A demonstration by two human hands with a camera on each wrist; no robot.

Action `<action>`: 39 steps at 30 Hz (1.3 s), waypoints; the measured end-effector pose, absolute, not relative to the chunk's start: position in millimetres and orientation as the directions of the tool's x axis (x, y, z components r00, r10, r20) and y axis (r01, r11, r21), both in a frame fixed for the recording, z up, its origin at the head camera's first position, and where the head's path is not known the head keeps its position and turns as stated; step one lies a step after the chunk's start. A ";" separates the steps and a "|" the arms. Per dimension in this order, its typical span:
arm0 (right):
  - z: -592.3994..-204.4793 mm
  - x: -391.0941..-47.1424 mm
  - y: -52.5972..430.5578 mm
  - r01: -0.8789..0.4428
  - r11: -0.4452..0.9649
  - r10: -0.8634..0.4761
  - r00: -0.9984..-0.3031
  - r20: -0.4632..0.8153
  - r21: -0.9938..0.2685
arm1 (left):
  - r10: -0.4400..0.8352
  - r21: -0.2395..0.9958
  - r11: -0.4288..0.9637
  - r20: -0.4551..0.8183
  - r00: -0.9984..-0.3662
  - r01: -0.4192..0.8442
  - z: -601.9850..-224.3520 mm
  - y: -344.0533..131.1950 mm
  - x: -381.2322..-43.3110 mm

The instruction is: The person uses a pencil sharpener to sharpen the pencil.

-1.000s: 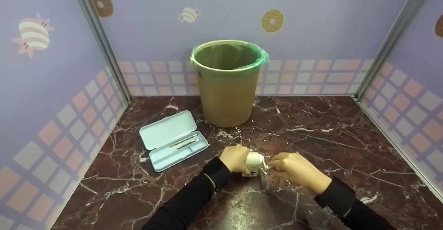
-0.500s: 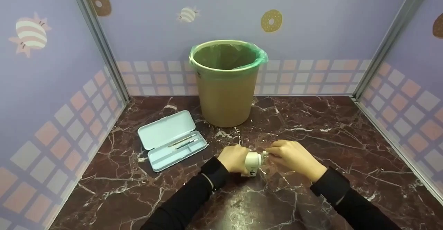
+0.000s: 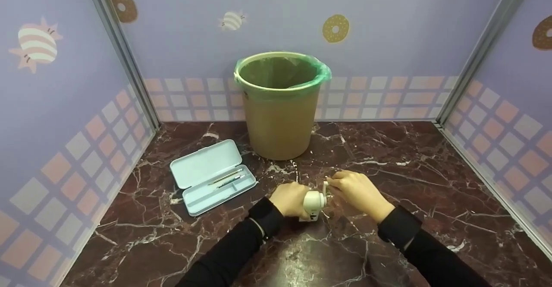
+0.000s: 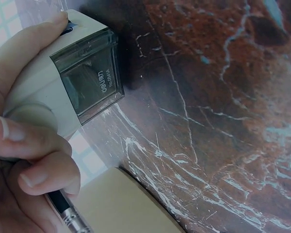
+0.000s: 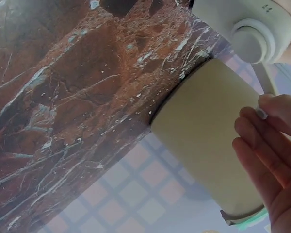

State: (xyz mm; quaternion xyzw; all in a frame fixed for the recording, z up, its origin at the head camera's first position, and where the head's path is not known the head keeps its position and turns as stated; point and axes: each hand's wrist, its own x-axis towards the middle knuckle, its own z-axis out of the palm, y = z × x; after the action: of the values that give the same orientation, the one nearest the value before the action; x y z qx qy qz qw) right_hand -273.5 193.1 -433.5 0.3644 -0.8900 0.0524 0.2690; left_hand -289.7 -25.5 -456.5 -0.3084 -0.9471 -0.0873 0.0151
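My left hand (image 3: 290, 199) grips a white crank pencil sharpener (image 3: 312, 203) on the dark marbled tabletop. In the left wrist view, the sharpener's clear shavings drawer (image 4: 89, 77) faces the camera. A dark pencil (image 4: 68, 213) with a silver metal end pokes out below the curled fingers of that hand; its other end is hidden. My right hand (image 3: 360, 190) pinches the knob of the sharpener's crank (image 5: 265, 80) between thumb and fingers. The crank points upward in the head view and its knob is mostly covered by the fingers.
An open light-blue pencil case (image 3: 207, 164) with a few pencils (image 3: 228, 179) lies at the left. Behind the hands stands a beige bin (image 3: 280, 123) with a green liner (image 3: 321, 73). Patterned walls (image 3: 392, 49) enclose the back and sides. Small pale specks dot the tabletop.
My right hand has moved up and slightly left, bringing the crank round from low to upright. My left hand keeps holding the sharpener in place.
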 end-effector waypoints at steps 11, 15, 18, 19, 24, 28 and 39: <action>-440.8 -282.0 188.6 -0.655 0.747 -0.604 -0.596 0.529 0.114 | 0.592 0.164 0.784 0.095 -0.800 0.599 -458.7 -26.8 -291.1; -442.3 -283.6 185.5 -0.643 0.758 -0.593 -0.611 0.525 0.109 | 0.592 0.162 0.783 0.102 -0.799 0.601 -459.0 -27.5 -290.9; -443.1 -284.3 183.6 -0.638 0.765 -0.587 -0.637 0.499 0.086 | 0.594 0.166 0.782 0.099 -0.799 0.601 -459.2 -27.4 -290.8; -443.3 -284.4 183.5 -0.636 0.768 -0.585 -0.645 0.492 0.078 | 0.594 0.170 0.780 0.097 -0.798 0.602 -459.5 -27.3 -290.9; -445.2 -286.1 183.4 -0.628 0.775 -0.579 -0.658 0.482 0.074 | 0.591 0.180 0.780 0.099 -0.800 0.599 -459.8 -26.2 -290.7; -454.6 -290.3 180.3 -0.629 0.769 -0.605 -0.662 0.443 0.110 | 0.589 0.176 0.781 0.112 -0.800 0.599 -460.5 -28.4 -289.8; -477.9 -283.8 181.1 -0.652 0.755 -0.629 -0.687 0.363 0.075 | 0.579 0.155 0.790 0.130 -0.805 0.593 -460.4 -27.8 -287.0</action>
State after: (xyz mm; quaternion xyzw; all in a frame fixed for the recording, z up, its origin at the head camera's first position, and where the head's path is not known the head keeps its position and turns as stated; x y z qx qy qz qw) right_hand -283.8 181.1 -477.9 0.3490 -0.9179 0.0300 0.1866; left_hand -287.0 -27.8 -460.4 -0.3100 -0.9453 -0.0943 0.0381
